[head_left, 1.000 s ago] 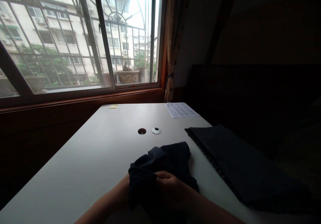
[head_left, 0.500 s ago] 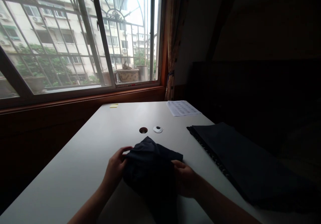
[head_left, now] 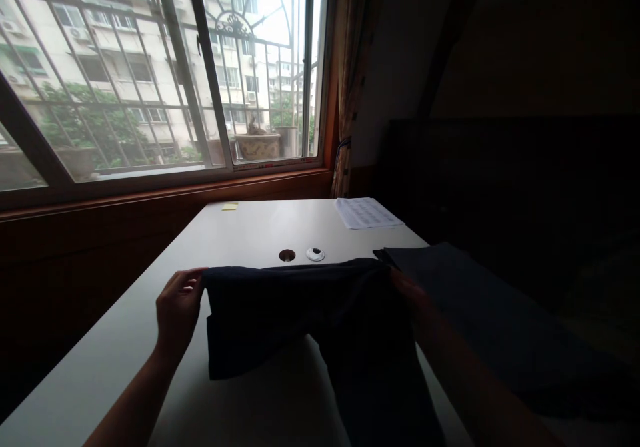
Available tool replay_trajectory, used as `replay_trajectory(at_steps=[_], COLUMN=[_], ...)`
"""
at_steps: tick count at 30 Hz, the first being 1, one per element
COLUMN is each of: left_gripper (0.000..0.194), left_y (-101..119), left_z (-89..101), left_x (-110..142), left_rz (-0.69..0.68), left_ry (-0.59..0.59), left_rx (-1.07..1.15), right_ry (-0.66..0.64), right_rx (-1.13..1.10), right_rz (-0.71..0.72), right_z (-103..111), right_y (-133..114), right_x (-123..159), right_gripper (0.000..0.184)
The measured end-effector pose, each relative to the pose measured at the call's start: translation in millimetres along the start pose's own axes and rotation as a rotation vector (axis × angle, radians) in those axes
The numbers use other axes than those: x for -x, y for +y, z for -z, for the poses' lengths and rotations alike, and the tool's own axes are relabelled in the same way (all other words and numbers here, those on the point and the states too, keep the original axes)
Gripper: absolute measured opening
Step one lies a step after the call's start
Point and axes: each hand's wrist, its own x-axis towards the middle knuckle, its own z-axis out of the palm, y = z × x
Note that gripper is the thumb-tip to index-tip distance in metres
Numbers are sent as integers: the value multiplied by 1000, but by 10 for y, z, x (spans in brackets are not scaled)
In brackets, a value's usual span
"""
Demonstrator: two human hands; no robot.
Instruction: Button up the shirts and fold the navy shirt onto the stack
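White worktop (head_left: 110, 353), window (head_left: 215, 93) beyond: dark cloth (head_left: 270, 307), bunched half a second earlier, had been drawn out between your hands above the worktop, so its outline could probably be judged. Fingers of your left hand (head_left: 175, 313) pinched one upper corner; those of your right hand (head_left: 414, 297) gripped the opposite end. Its upper edge ran left to right, roughly parallel to the worktop's far edge; its longer part hung at right, pointing toward you.

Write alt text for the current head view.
A person's left hand and right hand hold a dark cloth stretched between them over a white table. Dark fabric lies to the right, papers near the table's far edge, with a window beyond.
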Motion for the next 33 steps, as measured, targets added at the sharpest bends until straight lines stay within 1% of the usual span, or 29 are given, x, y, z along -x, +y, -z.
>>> replay_trajectory(at_steps=[2,4,5,7,9,10,12,14,15,17,18,20,21,23,25,27,29,31,32,33], left_gripper=[32,36,37,38,43,49,64,74,74,68,65,61,60,61,63,64,64,62,60,56], left_y=[20,18,7,-33,-88,-116,-160,-180,-179,-159,-141,-98,-76,-36,-9,2,5,14,24,37], left_z=[17,13,-1,-62,-162,-220,-333,-411,-432,-438,-429,-397,-382,-362,-368,-402,-452,-498,-514,-524], left_x=[4,12,18,37,79,110,186,264,297,345,358,372,375,384,404,433,468,499,512,522], left_rz=[82,201,248,274,227,185,80,-18,-58,-129,-165,-228,-253,-300,-352,-383,-384,-374,-371,-367], left_ry=[11,-24,-50,-101,-181,-237,-365,-507,-576,-695,-734,-774,-784,-791,-783,-751,-695,-606,-558,-509], left_rx=[-8,26,43,44,46,77,154,170,146,90,76,63,61,54,22,-28,-74,-100,-104,-108], right_ry=[17,11,-12,-82,-120,-116,-83,-50,-44,-63,-88,-165,-215,-330,-439,-529,-627,-706,-713,-680], right_rx=[103,251,327,479,664,774,995,1143,1177,1171,1141,1058,1015,963,982,1034,1036,974,941,918], right_rz=[-43,-51,-50,-72,-122,-138,-120,-43,6,103,149,207,210,170,111,37,-69,-210,-259,-267], right_z=[110,208,255,353,452,497,566,592,586,533,488,368,297,148,5,-121,-227,-314,-351,-382], right_y=[-27,-28,-12,60,179,245,360,419,423,387,356,291,264,226,207,200,208,242,273,311], right_x=[-132,-252,-300,-368,-405,-417,-435,-446,-446,-432,-415,-365,-334,-262,-186,-112,-49,-11,-4,-6], right_gripper=[35,38,40,51,64,68,69,64,62,58,55,49,47,49,51,48,44,44,44,44])
